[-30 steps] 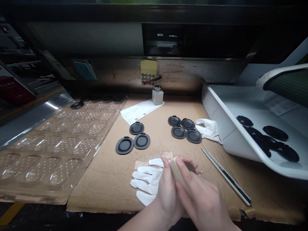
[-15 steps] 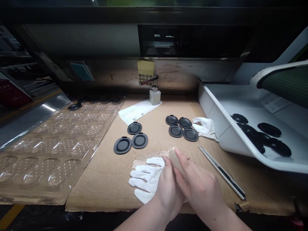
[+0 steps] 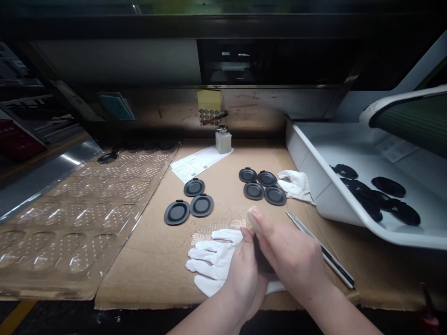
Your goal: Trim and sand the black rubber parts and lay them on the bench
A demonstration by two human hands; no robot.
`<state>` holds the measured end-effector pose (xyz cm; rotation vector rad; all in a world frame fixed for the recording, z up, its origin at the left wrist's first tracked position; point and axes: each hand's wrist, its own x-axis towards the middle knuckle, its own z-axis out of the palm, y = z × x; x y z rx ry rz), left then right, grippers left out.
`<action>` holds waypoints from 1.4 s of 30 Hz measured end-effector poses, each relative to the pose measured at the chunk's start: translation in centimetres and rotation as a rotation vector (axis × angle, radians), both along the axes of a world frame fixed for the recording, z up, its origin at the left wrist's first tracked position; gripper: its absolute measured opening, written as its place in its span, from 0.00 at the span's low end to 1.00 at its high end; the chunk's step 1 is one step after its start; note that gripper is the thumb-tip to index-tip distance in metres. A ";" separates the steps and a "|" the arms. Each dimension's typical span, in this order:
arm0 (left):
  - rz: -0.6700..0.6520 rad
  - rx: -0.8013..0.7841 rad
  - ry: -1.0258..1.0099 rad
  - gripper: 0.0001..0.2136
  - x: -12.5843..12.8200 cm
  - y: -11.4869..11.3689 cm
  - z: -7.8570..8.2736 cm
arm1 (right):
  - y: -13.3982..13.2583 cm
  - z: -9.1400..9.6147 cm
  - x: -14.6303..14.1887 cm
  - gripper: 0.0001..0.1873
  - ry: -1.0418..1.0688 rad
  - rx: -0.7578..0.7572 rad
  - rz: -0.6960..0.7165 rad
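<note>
Head view: the left hand [image 3: 246,284] curls closed around a dark piece [image 3: 262,255], mostly hidden between the palms, its shape not readable; the right hand [image 3: 291,253] sits narrow over it, fingers bent, pinching a pale block [image 3: 254,219] that touches the dark piece at its upper end; both hands hover over a white cotton glove [image 3: 213,263] lying flat on a cardboard sheet [image 3: 139,284] covering the bench; a second white glove [image 3: 295,184] lies crumpled just beside four round black lids [image 3: 253,190]; three more black lids [image 3: 176,212] lie apart to the left; a utility knife [image 3: 331,257] lies to the right of the hands; a white tray [image 3: 307,172] holds black parts [image 3: 388,186]; a clear blister sheet [image 3: 84,218] lies on the left; a printed paper [image 3: 199,163] and a pump dispenser bottle [image 3: 223,141] lie at the back.
</note>
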<state>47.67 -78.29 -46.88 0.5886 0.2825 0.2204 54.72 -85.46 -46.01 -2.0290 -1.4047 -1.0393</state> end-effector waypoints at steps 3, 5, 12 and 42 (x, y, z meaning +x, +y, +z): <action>0.001 -0.031 -0.016 0.23 0.0 0.1 -0.1 | 0.3 1.3 0.5 0.27 0.167 0.058 -0.023; 0.008 -0.039 -0.020 0.23 -0.1 0.2 0.0 | -0.7 2.2 0.6 0.28 0.286 0.181 -0.120; -0.016 -0.076 -0.003 0.30 -0.1 0.6 0.3 | -6.5 1.0 0.6 0.22 0.332 0.148 -0.307; -0.004 -0.175 -0.045 0.30 0.1 0.8 0.3 | -7.6 0.4 -0.2 0.23 0.457 0.072 -0.258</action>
